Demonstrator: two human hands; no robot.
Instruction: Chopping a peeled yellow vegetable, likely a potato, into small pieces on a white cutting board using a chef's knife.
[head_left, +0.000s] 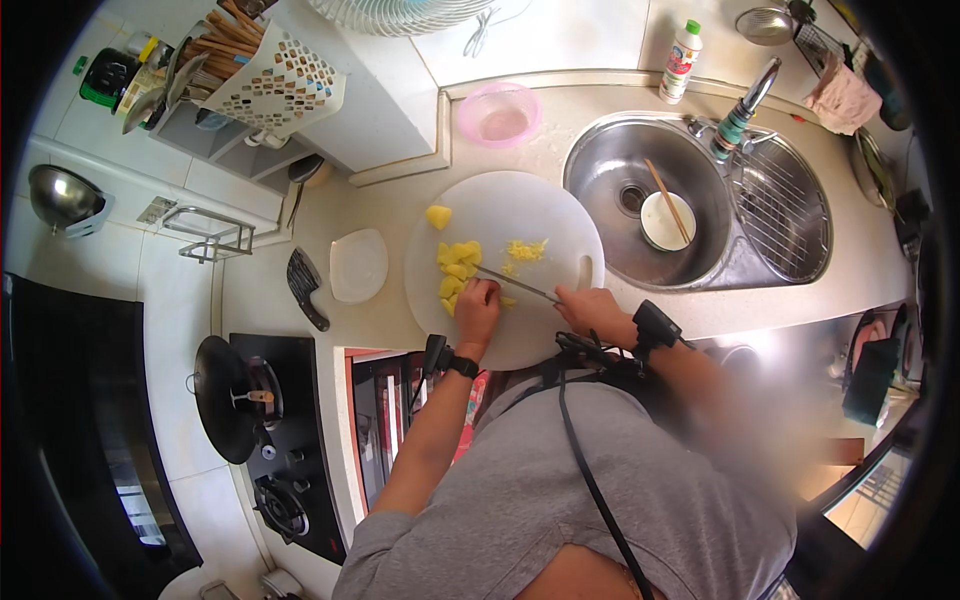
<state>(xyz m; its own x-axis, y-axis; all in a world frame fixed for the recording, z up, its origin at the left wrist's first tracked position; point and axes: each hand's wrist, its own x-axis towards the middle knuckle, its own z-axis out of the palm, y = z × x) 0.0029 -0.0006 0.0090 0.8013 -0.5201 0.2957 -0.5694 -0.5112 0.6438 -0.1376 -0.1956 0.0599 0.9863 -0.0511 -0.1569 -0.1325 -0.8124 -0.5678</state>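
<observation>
My right hand (592, 311) grips the handle of a knife (517, 283), its thin blade reaching leftward over a round white cutting board (506, 199). My left hand (478, 306) rests on the board with bent fingers, beside the blade. Whether anything is pinched under those fingers is hidden. Several yellow vegetable slices (459, 259), which look like potato, lie left of the blade tip and left hand. One larger yellow chunk (439, 217) sits apart near the board's upper left edge. Beyond the blade is a small heap of finely cut yellow shreds (526, 250).
A cleaver (304, 285) and a square white dish (359, 266) lie left of the board. Behind it stands a pink bowl (500, 115). The steel sink (600, 195) at right holds a white bowl (660, 229) with chopsticks. A gas stove (300, 420) bears a lidded wok (225, 397).
</observation>
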